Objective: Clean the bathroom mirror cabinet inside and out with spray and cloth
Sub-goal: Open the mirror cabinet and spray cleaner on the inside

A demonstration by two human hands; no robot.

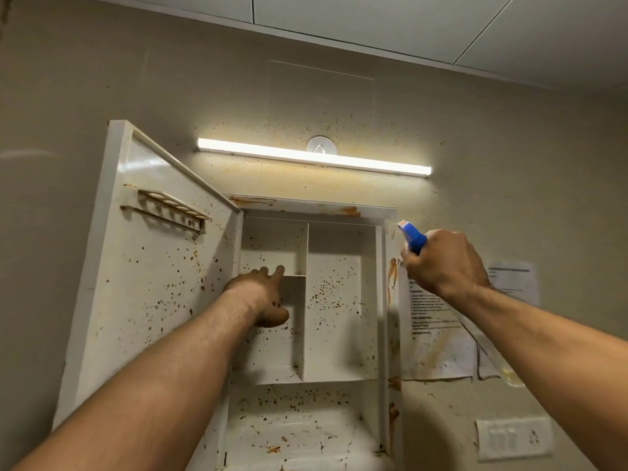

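Observation:
The white mirror cabinet (339,314) hangs on the wall with its door (149,294) swung open to the left. Brown specks and rusty stains cover its shelves, back and door. My left hand (263,295) reaches into the upper left compartment, fingers stretched out flat, holding nothing. My right hand (445,263) is closed around a spray bottle; its blue nozzle (412,235) points at the cabinet's upper right edge, and the clear bottle body (506,372) shows below my forearm. No cloth is in view.
A lit tube light (314,156) runs above the cabinet. Printed paper sheets (438,338) are stuck to the wall right of it, and a white switch plate (513,438) sits lower right. A toothbrush rack (166,210) is fixed inside the door.

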